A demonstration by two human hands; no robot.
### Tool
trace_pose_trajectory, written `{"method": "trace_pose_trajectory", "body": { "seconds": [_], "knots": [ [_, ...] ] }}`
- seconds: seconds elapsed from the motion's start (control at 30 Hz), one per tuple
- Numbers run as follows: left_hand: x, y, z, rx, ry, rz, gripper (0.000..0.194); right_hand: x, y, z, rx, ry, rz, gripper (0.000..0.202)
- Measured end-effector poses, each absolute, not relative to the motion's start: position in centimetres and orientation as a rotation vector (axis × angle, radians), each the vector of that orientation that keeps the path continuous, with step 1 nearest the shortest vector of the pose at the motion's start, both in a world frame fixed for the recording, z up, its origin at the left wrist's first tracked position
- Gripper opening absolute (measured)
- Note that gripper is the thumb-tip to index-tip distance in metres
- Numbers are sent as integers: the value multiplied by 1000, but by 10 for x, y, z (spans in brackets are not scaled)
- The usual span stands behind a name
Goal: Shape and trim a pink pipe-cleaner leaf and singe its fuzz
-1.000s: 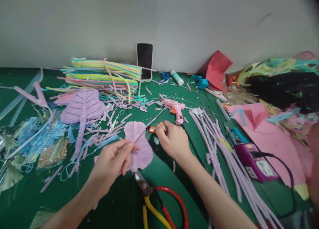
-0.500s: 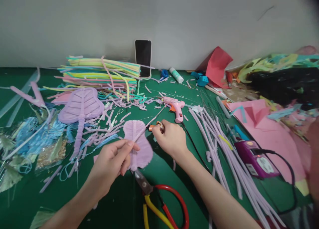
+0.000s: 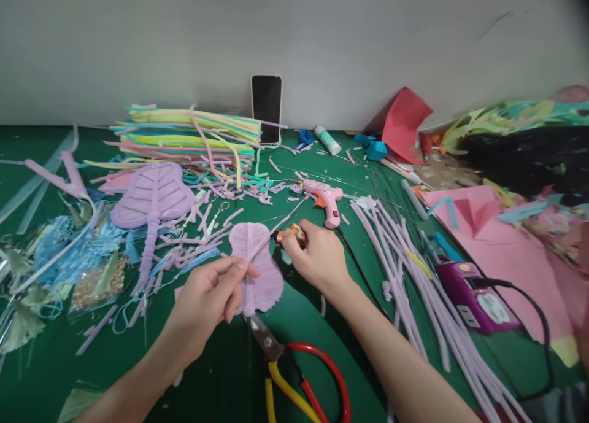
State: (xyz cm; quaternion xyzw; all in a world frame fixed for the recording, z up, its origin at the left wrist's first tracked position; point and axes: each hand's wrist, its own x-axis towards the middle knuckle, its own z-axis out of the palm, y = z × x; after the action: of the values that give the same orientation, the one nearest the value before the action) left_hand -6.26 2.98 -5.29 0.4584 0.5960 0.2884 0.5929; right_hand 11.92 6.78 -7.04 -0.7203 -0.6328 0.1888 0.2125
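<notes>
My left hand (image 3: pixel 218 288) pinches a lilac pipe cleaner (image 3: pixel 262 242) that slants up and to the right toward the glue gun. Wrapped in the fingers of my right hand (image 3: pixel 317 254) is an orange lighter (image 3: pixel 286 234), its dark end close beside the pipe cleaner; no flame can be made out. Under my left fingertips lies a lilac wing-shaped chenille piece (image 3: pixel 264 285) with a straight rib. Scissors (image 3: pixel 271 346) with red and yellow handles rest just below it, their blade tips partly hidden by the piece.
Behind my right hand lies a pink glue gun (image 3: pixel 326 199) with its black cord. Loose lilac pipe cleaners (image 3: pixel 414 275) and a purple power box (image 3: pixel 476 297) are on the right. At left are a finished lilac fan shape (image 3: pixel 154 196), blue tassels (image 3: pixel 78 239) and scraps; a phone (image 3: pixel 267 107) leans on the wall.
The whole scene has shifted slightly to the right in the view. Both hands keep their grips and nearly the same places.
</notes>
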Motion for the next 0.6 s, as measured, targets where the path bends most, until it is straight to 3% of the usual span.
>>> {"method": "trace_pose_trajectory", "body": {
  "seconds": [0.27,0.6],
  "knots": [
    [-62,28,-51,1052,1376,679,32,121,68,-67,-1960,-1646,714,32],
    [-61,28,-50,1017,1364,672,31,119,69,-68,-2097,-1693,601,30]
  ]
}}
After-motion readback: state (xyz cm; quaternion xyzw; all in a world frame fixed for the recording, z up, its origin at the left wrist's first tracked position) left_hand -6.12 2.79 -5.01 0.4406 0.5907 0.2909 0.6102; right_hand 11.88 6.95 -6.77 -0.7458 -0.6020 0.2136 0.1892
